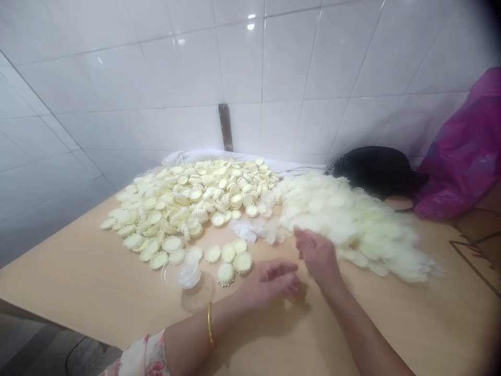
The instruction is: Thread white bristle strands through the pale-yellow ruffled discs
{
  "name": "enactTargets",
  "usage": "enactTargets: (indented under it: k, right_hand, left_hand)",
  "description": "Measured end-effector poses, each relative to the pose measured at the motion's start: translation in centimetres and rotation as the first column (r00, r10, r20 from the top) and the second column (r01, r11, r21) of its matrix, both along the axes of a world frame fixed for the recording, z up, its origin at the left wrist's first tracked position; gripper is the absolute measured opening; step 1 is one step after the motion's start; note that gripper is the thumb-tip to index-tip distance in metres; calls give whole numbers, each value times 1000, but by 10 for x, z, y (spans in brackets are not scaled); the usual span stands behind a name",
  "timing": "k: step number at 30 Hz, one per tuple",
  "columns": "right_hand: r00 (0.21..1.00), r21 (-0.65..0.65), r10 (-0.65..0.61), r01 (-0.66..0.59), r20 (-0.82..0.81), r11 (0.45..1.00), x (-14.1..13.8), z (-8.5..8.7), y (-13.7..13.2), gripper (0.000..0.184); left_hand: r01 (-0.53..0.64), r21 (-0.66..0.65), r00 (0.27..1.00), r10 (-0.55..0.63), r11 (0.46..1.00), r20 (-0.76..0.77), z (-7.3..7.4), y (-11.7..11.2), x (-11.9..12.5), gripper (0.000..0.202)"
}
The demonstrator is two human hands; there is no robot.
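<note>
My left hand (273, 281) is low over the table with its fingers loosely bent, index finger and thumb apart, and nothing visible in them. Just to its right and slightly higher, my right hand (318, 257) has its fingers pinched together. What they pinch, if anything, is too small to make out. A thin white scalloped piece (274, 234) lies close to the right fingertips. Beside that hand spreads a heap of sheer, pale ruffled pieces (352, 224). Several pale yellow scalloped discs (228, 253) rest left of my left hand.
A large pile of yellowish scalloped discs (188, 193) covers the table's far left. A small clear plastic cup (190, 274) stands in front of it. Crumpled white material (246, 230) lies mid-table. At the back right are a black bag-like object (373, 169) and a pink plastic bag (462, 156).
</note>
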State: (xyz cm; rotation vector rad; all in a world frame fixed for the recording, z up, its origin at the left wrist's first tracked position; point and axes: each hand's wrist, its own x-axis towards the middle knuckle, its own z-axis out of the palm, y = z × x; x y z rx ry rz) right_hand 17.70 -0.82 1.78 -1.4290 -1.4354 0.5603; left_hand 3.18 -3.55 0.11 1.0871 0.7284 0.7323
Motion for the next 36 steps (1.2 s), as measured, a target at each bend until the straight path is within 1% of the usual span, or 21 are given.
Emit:
enactTargets:
  k: [2, 4, 6, 7, 9, 11, 14, 16, 17, 20, 22, 24, 26, 29, 31, 33, 36]
  right_hand:
    - [995, -37, 0, -4, -99, 999, -2, -2, 2, 39]
    - [968, -41, -4, -7, -253, 999, -3, -4, 4, 28]
    - [903, -48, 0, -23, -431, 999, -4, -5, 5, 18]
    - [855, -60, 2, -39, -519, 997, -5, -4, 6, 16]
    - [755, -83, -7, -63, -655, 994, -5, -2, 7, 17]
    - [684, -93, -28, -58, -729, 994, -4, 2, 8, 22]
    - [639, -61, -48, 1, -768, 998, -4, 8, 7, 36]
    - [617, -42, -36, 5, -786, 999, -4, 10, 5, 46]
    - [608, -41, -17, -25, -794, 999, -5, 10, 4, 51]
    - [556, -33, 90, -207, -826, 978, -10, 6, 1, 59]
    - [514, 3, 158, -289, -843, 957, -14, 3, -1, 60]
    - [483, 43, 190, -299, -855, 953, -18, 0, -1, 60]
    - [469, 52, 193, -297, -862, 953, -21, -2, -2, 59]
    - [470, -7, 154, -322, -869, 947, -28, -5, -5, 52]
    - [468, -75, 117, -372, -876, 925, -34, -6, -8, 49]
    - [468, -115, 117, -439, -876, 891, -39, -5, -12, 49]
    - [480, -75, 207, -504, -852, 860, -40, 0, -15, 46]
  left_hand:
    - [30, 50, 999, -29, 998, -16, 0, -7, 2, 39]
    - [58, 156, 995, -44, 986, -92, 1, -12, 2, 37]
    - [91, 289, 979, -34, 953, -199, 2, -15, 2, 36]
    - [102, 344, 970, -16, 933, -244, 3, -16, 2, 35]
    - [112, 417, 956, 16, 902, -292, 4, -17, 2, 32]
    - [99, 466, 948, 59, 879, -312, 4, -15, 2, 30]
    - [43, 495, 950, 118, 868, -289, 1, -9, 1, 26]
    - [-23, 454, 961, 144, 891, -234, -2, -4, 2, 24]
    - [-57, 416, 968, 152, 907, -199, -2, -2, 3, 24]
    - [-149, 290, 976, 189, 945, -113, 5, 5, 6, 23]
    - [-207, 245, 968, 234, 947, -89, 13, 8, 8, 22]
    - [-275, 202, 952, 295, 940, -77, 21, 11, 8, 24]
    - [-309, 125, 948, 316, 943, -40, 23, 13, 7, 30]
    - [-286, -26, 957, 286, 958, 45, 17, 16, 6, 34]
    - [-233, -85, 969, 239, 969, 69, 9, 17, 5, 27]
    - [-189, -83, 978, 195, 979, 77, 2, 19, 3, 20]
    - [-171, -63, 978, 177, 983, 112, 1, 21, -1, 19]
